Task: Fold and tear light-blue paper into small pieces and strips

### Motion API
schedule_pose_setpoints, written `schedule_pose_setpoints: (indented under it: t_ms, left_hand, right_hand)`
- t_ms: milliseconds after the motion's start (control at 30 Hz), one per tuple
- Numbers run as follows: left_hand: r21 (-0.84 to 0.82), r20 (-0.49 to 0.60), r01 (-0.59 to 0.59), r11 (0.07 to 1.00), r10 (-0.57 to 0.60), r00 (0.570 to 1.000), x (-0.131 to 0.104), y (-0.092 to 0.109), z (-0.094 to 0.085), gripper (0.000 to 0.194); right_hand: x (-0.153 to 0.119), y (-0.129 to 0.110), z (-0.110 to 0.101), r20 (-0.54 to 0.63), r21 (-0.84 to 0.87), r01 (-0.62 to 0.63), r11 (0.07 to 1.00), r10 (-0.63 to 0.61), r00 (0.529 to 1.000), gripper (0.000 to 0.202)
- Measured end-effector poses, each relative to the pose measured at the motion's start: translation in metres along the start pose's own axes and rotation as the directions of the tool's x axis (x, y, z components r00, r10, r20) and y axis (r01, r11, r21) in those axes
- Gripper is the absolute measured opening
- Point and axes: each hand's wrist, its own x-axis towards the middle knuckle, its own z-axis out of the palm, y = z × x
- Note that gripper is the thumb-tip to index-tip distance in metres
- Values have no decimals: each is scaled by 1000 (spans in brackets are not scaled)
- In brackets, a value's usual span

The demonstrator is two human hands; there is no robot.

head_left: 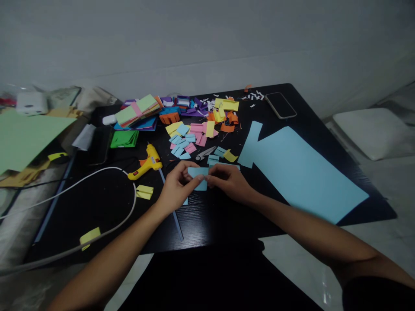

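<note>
A small piece of light blue paper (200,172) is pinched between both my hands above the front middle of the black table. My left hand (180,183) grips its left side, thumb on the near face. At the right edge, the fingers and thumb of my right hand (230,183) close on the same piece. Just beyond my hands lie scissors (206,153), partly hidden, and several cut blue paper pieces (177,150). Under my left hand, another bit of blue paper shows slightly. A yellow hot glue gun (149,162) rests to the left, with a glue stick (177,224) reaching toward the front edge.
Large blue paper sheets (304,172) cover the table's right side, with a phone (280,105) behind them. Coloured paper stacks (139,111) and scraps (201,129) crowd the back. A white cable (132,203) loops across the left. A white stool (366,129) stands at right.
</note>
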Motion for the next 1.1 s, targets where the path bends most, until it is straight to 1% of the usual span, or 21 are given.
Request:
schedule_pose_setpoints:
  t_ms: [33, 100, 167, 267, 300, 400, 433, 533, 600, 733, 867, 967, 1100]
  left_hand:
    - [-52, 4, -1, 999, 1, 1000, 1, 1, 1, 29]
    - [-125, 24, 2, 992, 1, 1000, 3, 3, 2, 26]
    - [-136, 34, 11, 991, -7, 999, 4, 4, 1, 25]
    - [-97, 23, 14, 995, -12, 1000, 5, 6, -1, 25]
    - [-81, 33, 14, 997, -11, 999, 5, 6, -2, 25]
    - [-5, 88, 4, 1000, -3, 996, 4, 6, -3, 21]
    - [29, 105, -7, 1000, 4, 994, 4, 6, -3, 20]
    - [108, 124, -55, 993, 41, 991, 2, 4, -4, 17]
    - [103, 108, -78, 992, 67, 992, 2, 3, -3, 16]
    - [25, 50, -96, 995, 95, 994, 1, 2, -3, 15]
    - [-8, 65, -113, 994, 113, 991, 2, 5, -2, 10]
    - [-9, 53, -116, 993, 117, 992, 1, 7, -2, 10]
    - [56, 1, -127, 990, 127, 992, 0, 6, -3, 10]
  right_hand:
    - [0, 0, 0, -26, 30, 12, 999, -12, 1000, 22]
    - [0, 0, 1, -56, 68, 19, 998, -15, 998, 25]
    - [1, 1, 1, -27, 73, -6, 997, 8, 1000, 26]
    - [1, 4, 2, 46, 64, -49, 997, 46, 998, 22]
    - [0, 4, 2, 38, 68, -42, 997, 39, 999, 23]
    - [-1, 3, 2, -38, 75, 27, 997, -24, 999, 33]
    - [-1, 2, 2, -55, 68, 49, 996, -45, 997, 33]
    - [-1, 1, 2, -69, 37, 72, 997, -69, 995, 22]
    - [-1, 2, 2, -80, 22, 67, 998, -65, 995, 17]
    - [0, 4, 3, -94, 34, 56, 998, -53, 994, 17]
    - [-1, 3, 4, -99, 28, 105, 994, -102, 990, 13]
    - [-3, 0, 4, -77, 21, 122, 992, -120, 990, 8]
    - [-5, -2, 5, -72, 27, 128, 991, -126, 989, 11]
